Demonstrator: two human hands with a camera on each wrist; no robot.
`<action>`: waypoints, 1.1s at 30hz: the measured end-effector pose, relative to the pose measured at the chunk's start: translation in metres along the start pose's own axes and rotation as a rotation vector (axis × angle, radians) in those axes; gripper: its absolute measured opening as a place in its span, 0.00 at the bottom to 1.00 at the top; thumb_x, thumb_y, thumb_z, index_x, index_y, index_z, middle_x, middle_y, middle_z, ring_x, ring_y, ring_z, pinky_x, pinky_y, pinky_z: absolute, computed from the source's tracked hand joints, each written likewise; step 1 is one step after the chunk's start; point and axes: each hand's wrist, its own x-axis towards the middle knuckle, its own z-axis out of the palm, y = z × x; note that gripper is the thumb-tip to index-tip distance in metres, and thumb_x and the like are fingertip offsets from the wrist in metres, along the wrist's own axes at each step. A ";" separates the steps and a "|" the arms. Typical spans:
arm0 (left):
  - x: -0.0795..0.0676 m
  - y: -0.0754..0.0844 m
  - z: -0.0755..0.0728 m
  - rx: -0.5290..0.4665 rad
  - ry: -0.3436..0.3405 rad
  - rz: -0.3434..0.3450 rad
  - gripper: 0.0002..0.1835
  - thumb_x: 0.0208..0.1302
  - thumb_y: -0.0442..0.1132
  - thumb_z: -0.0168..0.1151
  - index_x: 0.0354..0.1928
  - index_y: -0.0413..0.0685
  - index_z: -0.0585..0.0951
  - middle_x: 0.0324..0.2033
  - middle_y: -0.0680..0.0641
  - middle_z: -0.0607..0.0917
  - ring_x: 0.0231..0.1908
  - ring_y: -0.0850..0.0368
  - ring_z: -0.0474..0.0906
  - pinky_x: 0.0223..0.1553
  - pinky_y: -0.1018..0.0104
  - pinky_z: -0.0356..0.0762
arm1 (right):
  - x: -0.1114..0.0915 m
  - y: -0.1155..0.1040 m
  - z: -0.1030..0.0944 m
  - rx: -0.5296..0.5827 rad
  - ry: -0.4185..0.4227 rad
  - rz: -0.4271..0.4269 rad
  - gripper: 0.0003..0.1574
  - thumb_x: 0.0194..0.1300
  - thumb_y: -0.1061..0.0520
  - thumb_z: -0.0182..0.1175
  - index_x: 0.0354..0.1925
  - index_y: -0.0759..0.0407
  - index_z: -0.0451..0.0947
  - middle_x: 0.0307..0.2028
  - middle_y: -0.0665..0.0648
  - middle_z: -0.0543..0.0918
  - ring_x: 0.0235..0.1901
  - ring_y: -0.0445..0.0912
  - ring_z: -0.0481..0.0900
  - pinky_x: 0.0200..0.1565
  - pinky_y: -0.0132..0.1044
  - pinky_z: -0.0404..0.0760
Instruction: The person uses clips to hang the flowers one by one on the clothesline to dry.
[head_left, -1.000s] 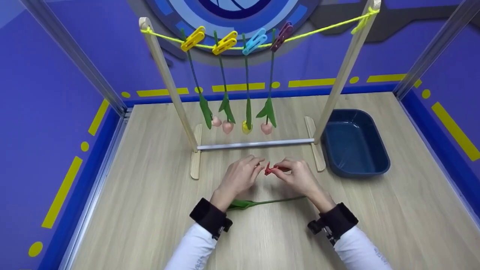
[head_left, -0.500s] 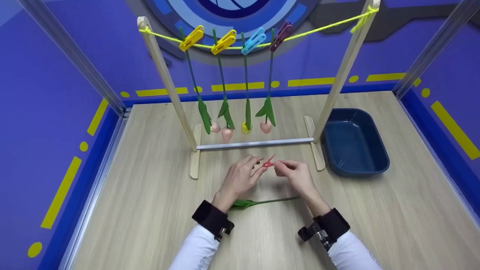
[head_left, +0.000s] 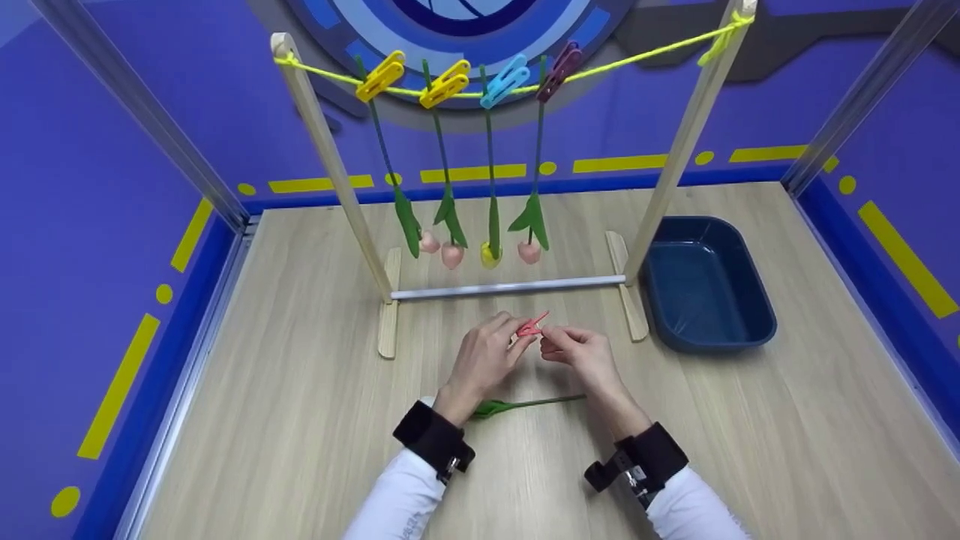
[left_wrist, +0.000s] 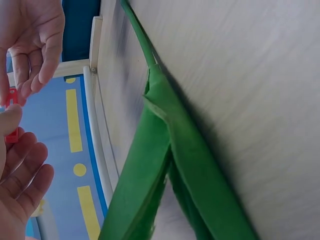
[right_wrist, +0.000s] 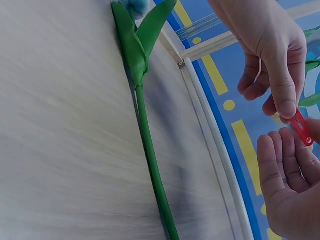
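Note:
My left hand (head_left: 484,356) pinches a red clothespin (head_left: 532,327) between thumb and fingers, over the table in front of the rack. From the right, my right hand (head_left: 581,352) pinches the other end of the clothespin (right_wrist: 302,128) with thumb and index finger. Below both hands an artificial tulip (head_left: 525,405) lies on the table, stem pointing right. Its green leaves (left_wrist: 170,145) fill the middle of the left wrist view, and its light blue bloom (right_wrist: 135,7) shows at the top of the right wrist view. My left wrist partly hides the bloom end in the head view.
Behind my hands stands a wooden rack (head_left: 330,157) with a yellow cord (head_left: 637,61). Several tulips hang from it upside down by clothespins, two yellow (head_left: 380,76), one blue (head_left: 505,81), one dark purple (head_left: 559,72). A dark blue basin (head_left: 709,341) sits right of the rack.
The red clothespin has passed from mainly my right fingers to between both hands, and it has turned. My right forearm has shifted left. The hanging tulips sway slightly.

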 end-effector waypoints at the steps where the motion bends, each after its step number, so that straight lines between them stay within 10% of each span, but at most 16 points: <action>1: 0.000 0.000 0.000 0.003 0.001 0.001 0.12 0.66 0.46 0.65 0.43 0.46 0.86 0.31 0.50 0.84 0.29 0.59 0.79 0.29 0.66 0.77 | 0.000 0.000 0.000 -0.006 -0.004 0.003 0.16 0.65 0.58 0.65 0.39 0.74 0.83 0.26 0.52 0.86 0.27 0.41 0.85 0.36 0.33 0.86; 9: -0.001 0.000 -0.003 0.015 -0.035 -0.002 0.12 0.70 0.47 0.61 0.44 0.47 0.86 0.31 0.50 0.84 0.26 0.58 0.78 0.27 0.65 0.77 | 0.001 -0.002 -0.011 -0.221 -0.090 -0.058 0.22 0.67 0.54 0.65 0.48 0.74 0.82 0.36 0.60 0.89 0.34 0.44 0.86 0.41 0.34 0.85; 16: 0.002 0.000 -0.009 0.042 -0.086 0.005 0.13 0.72 0.47 0.58 0.46 0.48 0.84 0.34 0.50 0.84 0.29 0.57 0.80 0.30 0.63 0.79 | 0.006 -0.008 -0.028 -0.425 -0.160 -0.286 0.30 0.60 0.56 0.71 0.57 0.70 0.79 0.53 0.70 0.84 0.52 0.58 0.84 0.49 0.35 0.84; 22: 0.003 0.001 -0.012 0.061 -0.130 0.024 0.13 0.73 0.47 0.56 0.47 0.49 0.84 0.36 0.51 0.85 0.34 0.58 0.82 0.34 0.63 0.80 | 0.007 -0.017 -0.034 -0.566 -0.210 -0.562 0.34 0.54 0.58 0.75 0.57 0.70 0.79 0.51 0.68 0.83 0.54 0.59 0.82 0.54 0.51 0.82; 33: 0.004 0.003 -0.015 0.079 -0.173 0.051 0.13 0.75 0.47 0.54 0.48 0.50 0.83 0.39 0.52 0.85 0.36 0.59 0.82 0.34 0.65 0.80 | 0.008 -0.021 -0.033 -0.806 -0.196 -0.820 0.30 0.52 0.53 0.76 0.52 0.65 0.83 0.45 0.59 0.86 0.46 0.54 0.85 0.47 0.49 0.83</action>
